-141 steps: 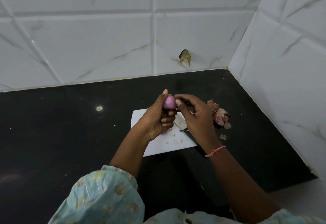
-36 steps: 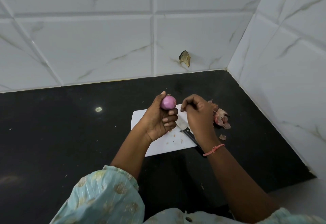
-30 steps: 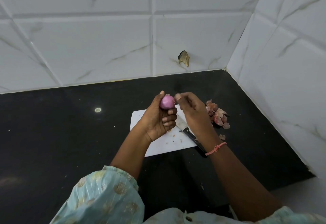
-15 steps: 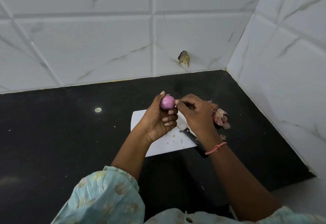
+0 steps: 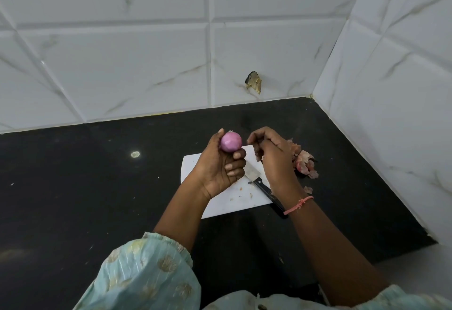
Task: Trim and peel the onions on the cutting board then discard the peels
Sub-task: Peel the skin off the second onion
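My left hand (image 5: 220, 170) grips a small, smooth pink onion (image 5: 231, 141), lifted above the far edge of the white cutting board (image 5: 225, 203). Just to the right of the onion, a small gap away, my right hand (image 5: 274, 158) hovers with its fingers curled inward. I see nothing between those fingertips. A black-handled knife (image 5: 265, 190) lies on the board's right side, its blade partly hidden under my hands. A pile of pink onion peels (image 5: 305, 163) sits on the black counter right of the board, half hidden by my right hand.
One stray peel (image 5: 308, 190) lies on the black counter (image 5: 97, 187) near my right wrist. White tiled walls close the corner behind and to the right. A chipped hole (image 5: 254, 82) marks the back wall. A small pale spot (image 5: 135, 154) is on the counter at left.
My right hand has been going back and forth between the onion and the peel pile. Half a second ago its fingertips touched the onion; now they have drawn slightly away. My left hand keeps the onion still.
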A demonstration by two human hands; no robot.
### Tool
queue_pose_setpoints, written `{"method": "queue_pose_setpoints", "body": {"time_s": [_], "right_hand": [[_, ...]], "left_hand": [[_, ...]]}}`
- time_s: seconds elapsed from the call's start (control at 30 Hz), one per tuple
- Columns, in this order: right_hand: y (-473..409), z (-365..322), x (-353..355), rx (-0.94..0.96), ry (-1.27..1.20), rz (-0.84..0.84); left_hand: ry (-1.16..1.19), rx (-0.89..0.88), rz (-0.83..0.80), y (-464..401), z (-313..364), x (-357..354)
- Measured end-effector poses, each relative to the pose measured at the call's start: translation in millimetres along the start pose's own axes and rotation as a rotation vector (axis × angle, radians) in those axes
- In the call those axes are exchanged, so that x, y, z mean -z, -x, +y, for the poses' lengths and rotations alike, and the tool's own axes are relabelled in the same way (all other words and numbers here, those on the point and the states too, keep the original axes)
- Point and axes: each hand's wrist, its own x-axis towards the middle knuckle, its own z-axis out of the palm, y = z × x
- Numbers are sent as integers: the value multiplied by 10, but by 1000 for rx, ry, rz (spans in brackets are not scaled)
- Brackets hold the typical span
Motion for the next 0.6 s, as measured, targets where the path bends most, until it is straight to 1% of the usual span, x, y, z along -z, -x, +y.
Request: {"method": "queue_pose_setpoints", "body": {"time_s": [0.07,0.13,0.2,0.4,0.6], "right_hand": [[13,-33,-10,-77,41,-68],[44,-27,-16,-25,155,-103],[59,18,-12,43,251,-89],[56,46,-9,138,227,-11],[53,51,-6,194,267,34]], "left_hand": [[-1,-4,-3,-3,-5,-4],[2,-12,1,-10,-12,-9],[-3,-20,17,-17,-14,-17],[9,-26,11,-14,-17,-22],[4,-18,-2,-9,-21,-15]]}}
